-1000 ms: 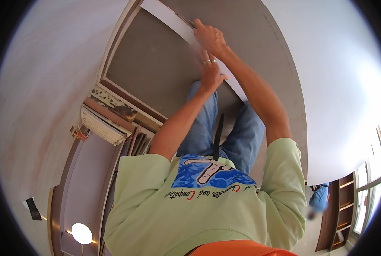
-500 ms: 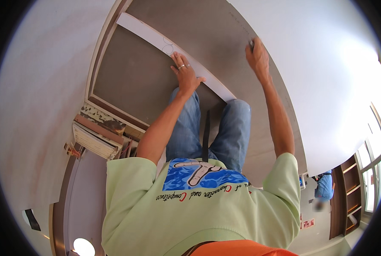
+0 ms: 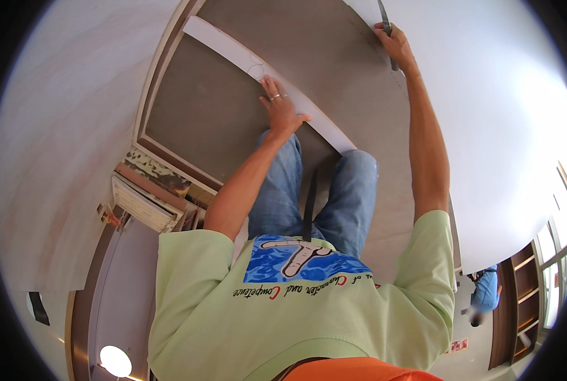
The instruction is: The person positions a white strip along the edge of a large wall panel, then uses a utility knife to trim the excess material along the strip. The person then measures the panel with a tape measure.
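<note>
A long white strip [image 3: 223, 47] with a drawn circle on it lies slantwise across a grey-brown surface [image 3: 283, 41]. Flat on the strip's near side rests my left hand [image 3: 282, 113], its fingers stretched out and thumb apart, a ring on one finger. Far to the right, my right hand [image 3: 396, 47] is closed around a slim dark tool with a narrow blade [image 3: 384, 13]. The blade points away from me; whether it is a knife I cannot tell for sure. That hand is over the surface's right edge, beside a white area.
My knees [image 3: 353, 181] are on the grey-brown surface, by the strip's near end. A raised pale frame [image 3: 140, 120] borders it on the left. Several stacked boards [image 3: 145, 200] sit at the lower left. A person in blue [image 3: 485, 289] is far right, near a brown shelf [image 3: 523, 286].
My right hand has moved farther away and slightly right, and the tool's blade now shows clearly. The left hand stays on the strip. The view has shifted a little.
</note>
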Demonstrator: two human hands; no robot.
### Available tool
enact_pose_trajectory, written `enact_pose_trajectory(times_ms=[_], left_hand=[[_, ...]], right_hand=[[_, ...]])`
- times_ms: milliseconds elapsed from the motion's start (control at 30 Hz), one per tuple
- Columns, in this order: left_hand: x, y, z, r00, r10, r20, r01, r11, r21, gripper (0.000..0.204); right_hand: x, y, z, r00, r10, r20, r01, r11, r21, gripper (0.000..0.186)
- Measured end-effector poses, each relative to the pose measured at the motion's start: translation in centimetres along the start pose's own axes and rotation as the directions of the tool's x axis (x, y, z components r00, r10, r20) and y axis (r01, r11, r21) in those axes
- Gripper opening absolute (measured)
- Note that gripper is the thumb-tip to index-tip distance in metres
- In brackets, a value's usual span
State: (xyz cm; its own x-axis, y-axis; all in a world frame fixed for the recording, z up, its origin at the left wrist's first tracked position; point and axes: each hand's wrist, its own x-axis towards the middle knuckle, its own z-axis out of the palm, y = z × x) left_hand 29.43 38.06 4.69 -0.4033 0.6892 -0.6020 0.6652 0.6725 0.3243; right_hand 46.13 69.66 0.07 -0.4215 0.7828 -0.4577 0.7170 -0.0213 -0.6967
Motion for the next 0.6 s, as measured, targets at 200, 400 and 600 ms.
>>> enact_pose_trajectory(times_ms=[200,400,600], left_hand=[[-0.2,0.1,-0.2,0.999,-0.013,0.031,0.014,0.999,-0.034,0.147],[-0.3,0.0,-0.2,0.999,-0.033,0.027,0.035,0.998,-0.051,0.147],[-0.1,0.2,0.0,1.000,0.019,-0.011,-0.020,0.998,-0.053,0.145]], right_hand=[[-2.7,-5.2,-3.6,0.922,0.136,0.362,-0.135,0.990,-0.027,0.048],[-5.6,-7.9,-4.2,0.961,-0.016,0.275,0.022,1.000,-0.020,0.041],[-4.7,-6.6,-3.8,0.978,-0.046,0.206,0.057,0.997,-0.048,0.037]])
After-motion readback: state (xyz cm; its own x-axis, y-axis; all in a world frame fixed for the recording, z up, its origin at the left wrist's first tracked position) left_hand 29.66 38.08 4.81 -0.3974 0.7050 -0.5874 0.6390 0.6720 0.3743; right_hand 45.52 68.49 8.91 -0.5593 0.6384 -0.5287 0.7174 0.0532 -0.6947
